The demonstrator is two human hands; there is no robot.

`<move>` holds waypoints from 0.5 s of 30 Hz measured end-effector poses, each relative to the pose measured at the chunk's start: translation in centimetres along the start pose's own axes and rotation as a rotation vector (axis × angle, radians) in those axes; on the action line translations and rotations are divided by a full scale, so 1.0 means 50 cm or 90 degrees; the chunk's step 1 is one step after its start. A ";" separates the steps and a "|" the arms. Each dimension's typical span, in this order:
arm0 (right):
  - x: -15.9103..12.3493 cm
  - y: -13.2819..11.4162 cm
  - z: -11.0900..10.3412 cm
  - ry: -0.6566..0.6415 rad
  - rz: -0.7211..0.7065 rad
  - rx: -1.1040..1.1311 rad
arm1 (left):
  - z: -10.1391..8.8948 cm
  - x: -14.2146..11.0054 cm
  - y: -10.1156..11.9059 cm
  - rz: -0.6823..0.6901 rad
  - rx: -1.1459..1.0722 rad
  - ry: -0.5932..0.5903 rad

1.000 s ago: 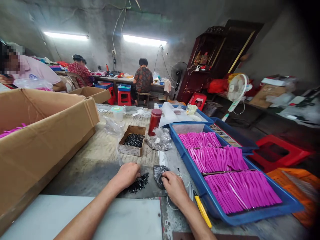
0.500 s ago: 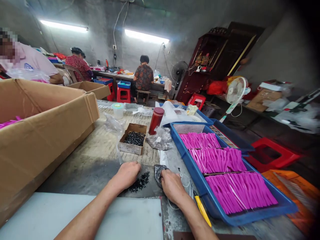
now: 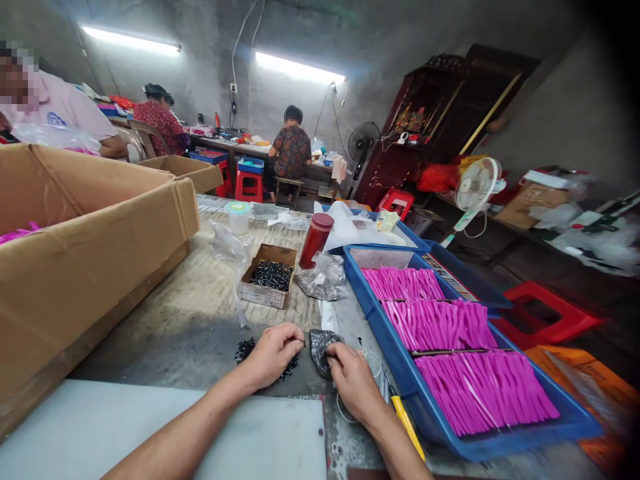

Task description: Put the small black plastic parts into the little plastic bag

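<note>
My left hand [image 3: 274,355] is closed in a pinch above a loose pile of small black pieces [image 3: 245,348] on the dark work surface. Whatever sits between its fingertips is too small to make out. To its right, my right hand [image 3: 351,379] has its fingers closed on the near edge of a small black plastic bag [image 3: 320,347]. What the bag holds is hidden. Beyond the hands stands an open cardboard box [image 3: 265,296] full of small dark metallic pieces.
A blue tray [image 3: 373,320] of magenta strips [image 3: 480,393] lies at right, beside a yellow-handled tool [image 3: 407,427]. A red canister [image 3: 317,240] and a clear bag [image 3: 323,280] stand behind. Left are a large carton [image 3: 100,267] and a white board [image 3: 250,437]. Several people work farther back.
My left hand has moved right, from the pile's left side toward the black bag, uncovering the left part of the pile. My right hand stays at the bag.
</note>
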State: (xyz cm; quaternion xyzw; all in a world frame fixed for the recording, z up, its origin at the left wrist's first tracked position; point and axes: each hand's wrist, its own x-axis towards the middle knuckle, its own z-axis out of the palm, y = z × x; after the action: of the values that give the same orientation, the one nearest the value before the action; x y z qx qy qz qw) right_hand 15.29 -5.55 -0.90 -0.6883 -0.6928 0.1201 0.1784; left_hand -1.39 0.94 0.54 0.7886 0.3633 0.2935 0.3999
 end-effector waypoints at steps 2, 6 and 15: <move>-0.004 0.002 -0.003 0.047 -0.011 0.081 | 0.010 -0.001 0.000 -0.018 -0.079 -0.015; -0.015 -0.008 -0.017 0.106 -0.006 0.206 | 0.024 -0.002 0.003 -0.076 -0.263 -0.055; -0.035 -0.033 0.021 0.121 0.050 0.519 | 0.033 -0.008 0.014 -0.191 -0.489 -0.096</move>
State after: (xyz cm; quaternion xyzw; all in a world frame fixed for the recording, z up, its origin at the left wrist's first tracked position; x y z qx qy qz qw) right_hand 13.35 -7.26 -1.31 -0.5954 -0.5421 0.3270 0.4946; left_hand -0.12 -0.36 0.25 0.5401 0.3079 0.2873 0.7286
